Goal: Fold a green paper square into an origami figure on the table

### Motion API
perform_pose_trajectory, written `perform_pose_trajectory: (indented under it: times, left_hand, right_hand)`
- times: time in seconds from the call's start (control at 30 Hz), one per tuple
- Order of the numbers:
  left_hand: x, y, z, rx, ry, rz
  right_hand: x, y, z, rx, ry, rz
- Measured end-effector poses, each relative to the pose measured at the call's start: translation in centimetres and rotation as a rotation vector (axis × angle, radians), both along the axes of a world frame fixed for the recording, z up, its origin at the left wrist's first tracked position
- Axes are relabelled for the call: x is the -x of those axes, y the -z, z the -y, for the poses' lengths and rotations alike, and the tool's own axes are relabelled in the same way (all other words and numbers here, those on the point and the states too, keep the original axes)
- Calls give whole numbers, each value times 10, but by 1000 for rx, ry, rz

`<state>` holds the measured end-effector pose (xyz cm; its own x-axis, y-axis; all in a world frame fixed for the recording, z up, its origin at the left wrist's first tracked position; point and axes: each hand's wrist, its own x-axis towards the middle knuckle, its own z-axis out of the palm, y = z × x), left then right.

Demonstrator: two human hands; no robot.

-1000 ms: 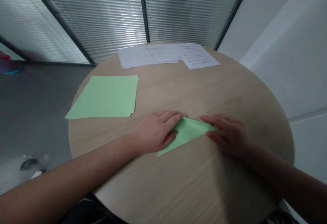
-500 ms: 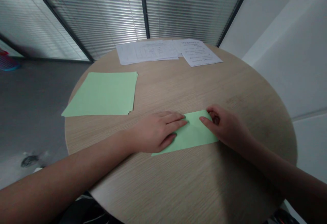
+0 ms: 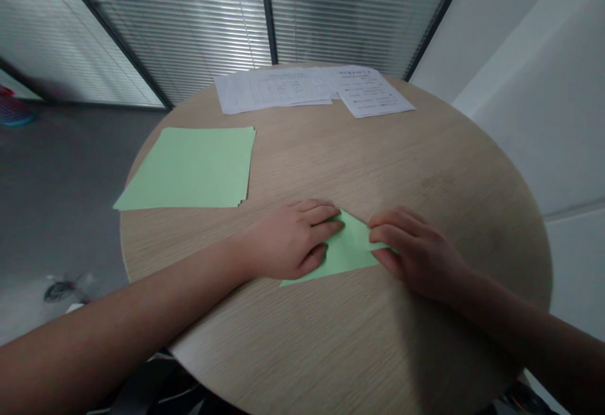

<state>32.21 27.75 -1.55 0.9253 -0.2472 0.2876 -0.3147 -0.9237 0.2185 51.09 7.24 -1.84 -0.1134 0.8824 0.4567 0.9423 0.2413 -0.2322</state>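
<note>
A green sheet of paper point(image 3: 348, 248) lies on the table close in front of me, its far right corner folded over toward me so that a slanting edge shows. My left hand point(image 3: 295, 238) rests flat on the sheet's left part, fingers stretched out and pointing right. At the right end, my right hand point(image 3: 411, 248) has the folded corner between its thumb and fingers. The palm and fingers of this hand hide part of the fold.
A stack of green paper point(image 3: 189, 166) lies on the left of the round wooden table point(image 3: 472, 213). Printed white sheets point(image 3: 283, 90) are spread at the far edge. Beyond stand window blinds point(image 3: 198, 17), with a white wall point(image 3: 529, 55) on the right.
My right hand has moved left and toward me, bringing the sheet's far right corner over into a slanting fold. My left hand stays in place on the paper.
</note>
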Motion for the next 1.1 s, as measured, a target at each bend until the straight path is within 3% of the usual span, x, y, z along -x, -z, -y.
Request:
perform_pose_trajectory:
  times: [0.17,0.83,1.1]
  left_hand:
    - [3,1,-1,-35,-69,-3]
    - [2,-6,0,-89,-11,-15]
    - [2,-6,0,-95,-12,-36]
  right_hand:
    - [1,1,5,-2,-187,65]
    - [-17,-1,7,46,-330,6]
    - [-15,-6,8,62,-326,22]
